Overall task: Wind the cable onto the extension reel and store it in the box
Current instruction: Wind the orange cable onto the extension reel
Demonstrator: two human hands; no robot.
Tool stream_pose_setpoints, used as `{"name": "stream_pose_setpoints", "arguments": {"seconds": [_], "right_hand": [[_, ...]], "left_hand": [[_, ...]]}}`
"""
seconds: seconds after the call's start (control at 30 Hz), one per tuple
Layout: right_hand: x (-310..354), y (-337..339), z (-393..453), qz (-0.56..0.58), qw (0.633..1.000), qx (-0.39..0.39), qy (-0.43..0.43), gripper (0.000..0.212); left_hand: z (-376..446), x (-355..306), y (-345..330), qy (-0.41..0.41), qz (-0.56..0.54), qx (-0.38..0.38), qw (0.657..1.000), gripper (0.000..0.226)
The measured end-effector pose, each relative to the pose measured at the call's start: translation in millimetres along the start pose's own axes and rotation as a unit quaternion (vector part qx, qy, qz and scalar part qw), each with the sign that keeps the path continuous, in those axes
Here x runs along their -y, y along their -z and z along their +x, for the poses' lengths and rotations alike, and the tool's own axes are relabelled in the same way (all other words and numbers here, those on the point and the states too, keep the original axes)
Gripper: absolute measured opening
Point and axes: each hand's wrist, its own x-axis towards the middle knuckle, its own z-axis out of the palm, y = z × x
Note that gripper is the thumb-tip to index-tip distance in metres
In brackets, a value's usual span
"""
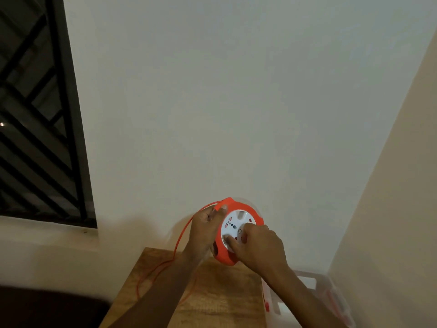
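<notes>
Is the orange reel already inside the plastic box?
No, the orange reel is held up in both hands above the wooden table, while the clear box sits off to the right.

We see two bare forearms reaching in from the near edge, without sleeves, watch or bracelet on the stretch in view. The left hand (205, 227) and the right hand (257, 245) wear no gloves, and no rings show. The fingernails look short and plain. The dim light blurs finer detail.
</notes>
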Motion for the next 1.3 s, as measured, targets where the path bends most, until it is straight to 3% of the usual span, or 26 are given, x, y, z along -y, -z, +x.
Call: {"name": "stream_pose_setpoints", "arguments": {"seconds": [0.1, 0.23, 0.4, 0.5, 0.67, 0.87, 0.97, 1.07, 1.3], "right_hand": [[1, 6, 0, -0.075, 0.993, -0.035, 0.082, 0.05], [-3, 11, 5, -0.13, 0.97, -0.078, 0.188, 0.038], [-6, 13, 12, -0.111, 0.952, 0.044, 0.282, 0.059], [-4, 16, 13, -0.148, 0.945, 0.085, 0.281, 0.069], [-1, 22, 13, -0.194, 0.935, 0.083, 0.285, 0.068], [-4, 16, 24, -0.261, 0.906, 0.098, 0.319, 0.071], [-8, 14, 28, -0.22, 0.925, 0.043, 0.308, 0.07], [-6, 14, 30, -0.159, 0.957, -0.017, 0.243, 0.063], [-11, -2, 24, -0.159, 0.961, -0.021, 0.227, 0.063]], "left_hand": [[8, -3, 7, 0.024, -0.024, 0.004, 0.999, 0.029], [13, -5, 14, 0.015, -0.01, 0.022, 1.0, 0.048], [14, -2, 19, 0.014, -0.02, 0.032, 0.999, 0.039], [13, -3, 25, 0.007, -0.01, 0.045, 0.999, 0.052], [18, -4, 32, 0.016, -0.013, 0.051, 0.998, 0.04], [19, -8, 30, 0.003, 0.022, 0.071, 0.997, 0.05], [19, -8, 30, 0.004, 0.002, 0.071, 0.997, 0.051], [17, -9, 25, 0.004, -0.037, 0.036, 0.999, 0.035], [11, -2, 16, 0.011, -0.065, -0.005, 0.998, 0.026]]}}
